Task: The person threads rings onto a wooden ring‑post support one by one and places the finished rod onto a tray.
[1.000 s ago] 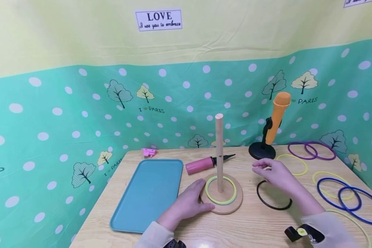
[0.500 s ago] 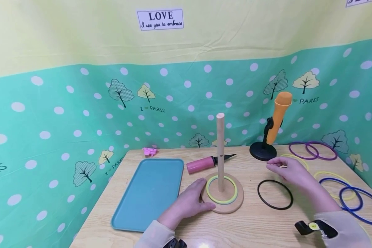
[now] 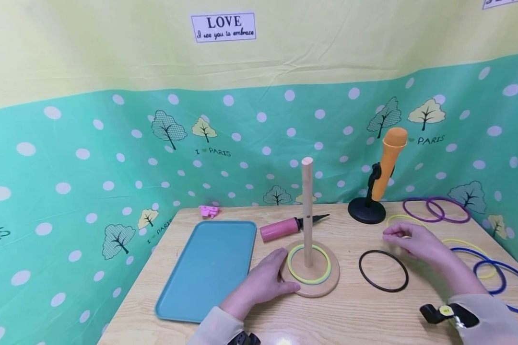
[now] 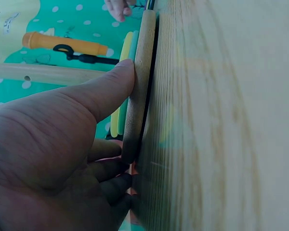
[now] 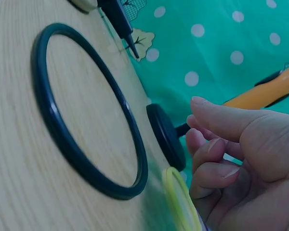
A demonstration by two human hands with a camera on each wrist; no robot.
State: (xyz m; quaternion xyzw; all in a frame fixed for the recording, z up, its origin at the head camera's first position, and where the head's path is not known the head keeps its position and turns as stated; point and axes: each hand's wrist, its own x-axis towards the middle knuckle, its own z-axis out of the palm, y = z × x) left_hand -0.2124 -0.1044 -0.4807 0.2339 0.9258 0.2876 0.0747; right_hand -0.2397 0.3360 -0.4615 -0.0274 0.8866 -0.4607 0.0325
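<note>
Ring stand upright on the bench, a yellow ring and, beneath it, a teal ring lying flat on its base around the post. The left hand grips the left rim of the base between thumb and fingers, presumably to keep the stand from sliding or tipping. To the right of the stand, the right hand hovers above the bench, fingers loosely curled, pinching nothing. The black ring lies flat just right of the stand, touching neither stand nor hand; its position suggests easy reach. Farther right of the stand lie overlapping blue rings. The pink pump, behind the stand, and the blue tray, to its left, appear to be set aside.
</note>
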